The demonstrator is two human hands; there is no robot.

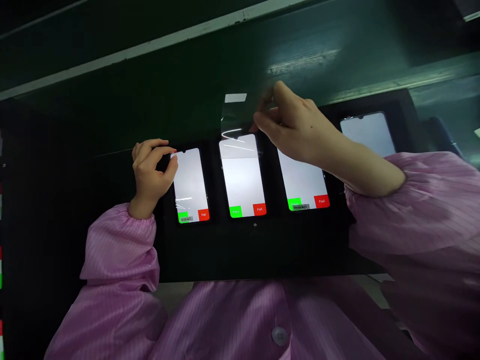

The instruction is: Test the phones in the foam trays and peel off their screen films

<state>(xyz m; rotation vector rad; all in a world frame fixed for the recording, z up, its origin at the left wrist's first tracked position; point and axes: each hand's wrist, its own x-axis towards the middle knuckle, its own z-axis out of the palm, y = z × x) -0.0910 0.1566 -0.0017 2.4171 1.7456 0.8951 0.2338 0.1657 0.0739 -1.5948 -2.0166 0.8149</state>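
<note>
Several phones with lit white screens lie in a row on a dark surface. My left hand (153,167) is at the upper left corner of the leftmost phone (190,180), thumb and forefinger curled close to its edge; whether they grip anything is unclear. My right hand (292,120) is raised above the middle phone (242,180) and the phone to its right (303,182), fingers pinched at the edge of a clear film (236,120). That film has a white tab and overlaps the top of the middle phone. Green and red labels show at the bottoms of three screens.
Another lit phone (365,132) lies at the right, partly behind my right forearm. A pale strip (150,47) crosses the green surface beyond the phones. Something dark and rounded (440,135) stands at the far right.
</note>
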